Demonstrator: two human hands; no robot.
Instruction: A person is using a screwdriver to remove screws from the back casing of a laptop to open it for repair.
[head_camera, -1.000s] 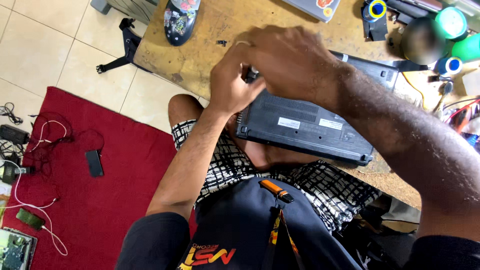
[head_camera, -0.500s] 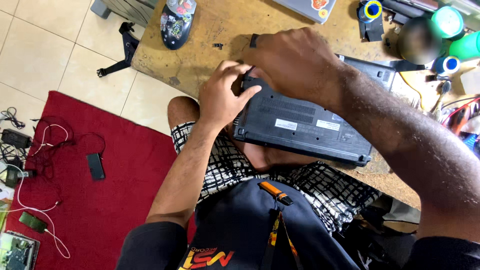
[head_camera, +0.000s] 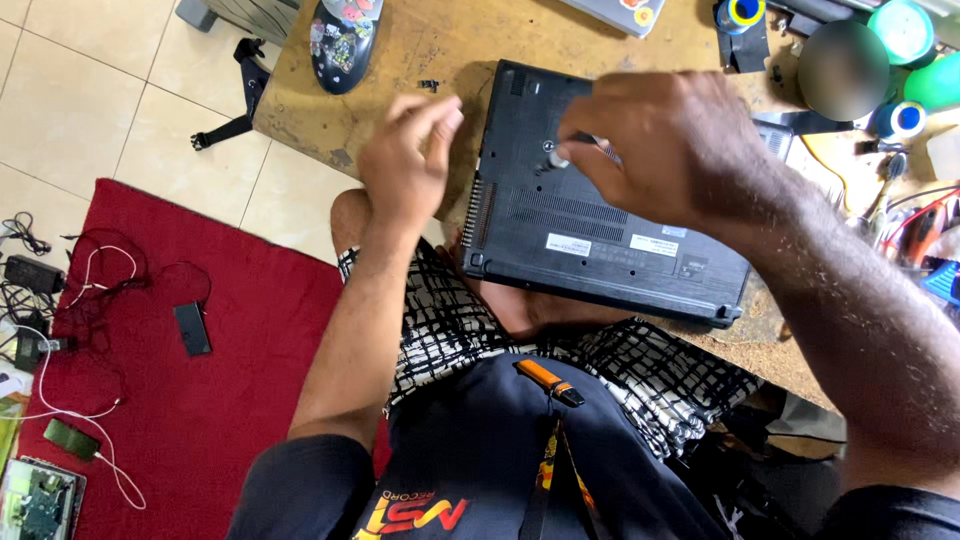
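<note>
Head view: right hand (head_camera: 665, 140) pinches a screwdriver (head_camera: 572, 150) on the laptop (head_camera: 590, 225) overhanging the counter (head_camera: 400, 60) edge; left hand (head_camera: 405, 160) half-curled, empty, beside it.

One laptop (head_camera: 600, 215), underside up, on one counter (head_camera: 400, 60). Two hands: left (head_camera: 405, 160), right (head_camera: 670, 145). One screwdriver (head_camera: 575, 150). Two tape rolls (head_camera: 742, 14) (head_camera: 905, 118). One red mat (head_camera: 200, 400). One orange lighter (head_camera: 548, 382).

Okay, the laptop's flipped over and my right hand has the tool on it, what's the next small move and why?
Probably steady the laptop with the left hand, which hovers off its left edge. The right hand holds a thin tool tip-down on the base, and the laptop's near edge overhangs the table, so it could shift.
</note>
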